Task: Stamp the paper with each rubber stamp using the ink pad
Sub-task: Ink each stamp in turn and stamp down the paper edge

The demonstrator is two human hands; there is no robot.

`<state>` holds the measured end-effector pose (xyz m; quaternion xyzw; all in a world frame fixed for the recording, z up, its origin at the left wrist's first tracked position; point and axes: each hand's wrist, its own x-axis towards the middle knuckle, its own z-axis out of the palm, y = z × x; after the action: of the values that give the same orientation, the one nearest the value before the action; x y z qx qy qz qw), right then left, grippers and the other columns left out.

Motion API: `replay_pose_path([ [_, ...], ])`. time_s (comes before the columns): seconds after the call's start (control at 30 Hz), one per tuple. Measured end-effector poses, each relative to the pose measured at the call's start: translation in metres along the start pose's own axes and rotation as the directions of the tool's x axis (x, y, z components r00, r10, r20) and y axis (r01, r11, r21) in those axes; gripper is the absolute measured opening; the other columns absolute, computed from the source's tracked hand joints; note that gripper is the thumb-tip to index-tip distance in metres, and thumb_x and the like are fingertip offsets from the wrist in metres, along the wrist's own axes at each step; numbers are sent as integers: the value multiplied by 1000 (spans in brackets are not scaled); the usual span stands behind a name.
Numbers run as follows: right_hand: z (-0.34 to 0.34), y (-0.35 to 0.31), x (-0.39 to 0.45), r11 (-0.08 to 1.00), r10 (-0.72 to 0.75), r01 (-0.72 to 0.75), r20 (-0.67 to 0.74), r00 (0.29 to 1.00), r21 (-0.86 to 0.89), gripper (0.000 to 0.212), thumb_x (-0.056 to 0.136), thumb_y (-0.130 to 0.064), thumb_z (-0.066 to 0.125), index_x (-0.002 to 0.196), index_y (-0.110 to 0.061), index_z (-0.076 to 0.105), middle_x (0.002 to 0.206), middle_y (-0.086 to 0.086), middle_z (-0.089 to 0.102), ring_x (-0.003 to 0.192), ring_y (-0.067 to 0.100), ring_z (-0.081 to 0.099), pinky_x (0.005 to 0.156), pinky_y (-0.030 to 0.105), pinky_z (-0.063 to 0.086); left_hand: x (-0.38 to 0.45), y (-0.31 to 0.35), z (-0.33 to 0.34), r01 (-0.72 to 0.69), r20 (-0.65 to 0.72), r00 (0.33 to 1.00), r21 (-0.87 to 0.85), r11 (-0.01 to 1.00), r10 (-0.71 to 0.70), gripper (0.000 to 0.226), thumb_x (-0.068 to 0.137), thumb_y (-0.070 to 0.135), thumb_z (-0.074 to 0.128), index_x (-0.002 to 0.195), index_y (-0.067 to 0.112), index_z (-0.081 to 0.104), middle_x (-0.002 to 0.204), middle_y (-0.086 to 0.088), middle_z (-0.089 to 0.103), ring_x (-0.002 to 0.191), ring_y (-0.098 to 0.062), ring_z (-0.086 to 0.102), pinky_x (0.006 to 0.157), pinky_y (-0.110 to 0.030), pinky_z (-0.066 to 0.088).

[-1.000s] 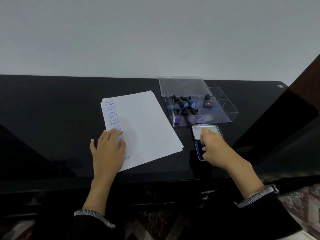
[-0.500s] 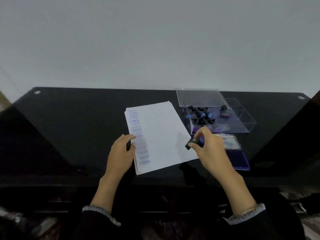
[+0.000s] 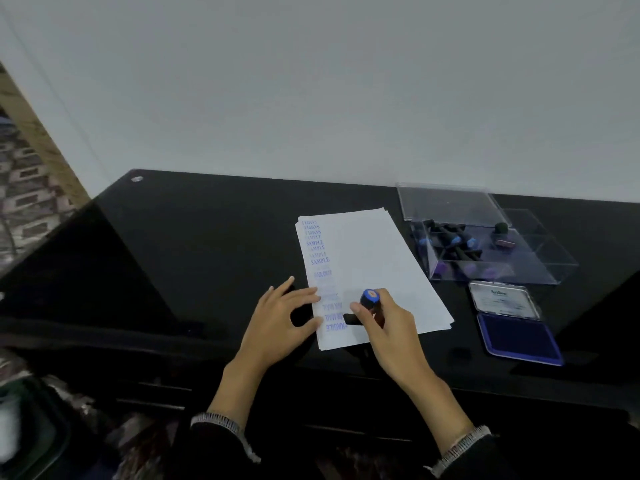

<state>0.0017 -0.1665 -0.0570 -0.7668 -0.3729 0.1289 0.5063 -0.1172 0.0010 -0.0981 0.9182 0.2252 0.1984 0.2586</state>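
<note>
Your right hand point(image 3: 388, 323) grips one stamp point(image 3: 370, 299), pressed down on the paper point(image 3: 374, 258). Your left hand point(image 3: 280, 320) lies flat with open fingers on the paper's left edge. One open ink pad point(image 3: 517, 337) sits to the right, by one clear box point(image 3: 485, 247) of several stamps.

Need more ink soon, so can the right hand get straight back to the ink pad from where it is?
Probably yes. The right hand grips a stamp on the paper, and the open ink pad lies just to its right with only bare table between them.
</note>
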Motion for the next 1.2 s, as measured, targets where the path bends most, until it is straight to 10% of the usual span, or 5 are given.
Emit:
replay_pose_path([
  [0.43,25,10,-4,995,-71,81,148,986,-60,31,87,-50,48,102,-23,50,107,-11,64,89,0,64,71,15,52,2,-3,3,16,0,1000,24,1000,-16,43,86,56,59,126,39,58,138,29,47,141,2,21,118,-29,6],
  [1.2,27,13,-8,973,-139,166,166,976,-162,31,87,-56,43,96,-26,46,93,-13,66,78,6,62,68,20,52,3,-3,2,29,0,1000,15,999,-29,45,83,58,62,124,39,59,137,29,47,141,2,22,120,-31,8],
])
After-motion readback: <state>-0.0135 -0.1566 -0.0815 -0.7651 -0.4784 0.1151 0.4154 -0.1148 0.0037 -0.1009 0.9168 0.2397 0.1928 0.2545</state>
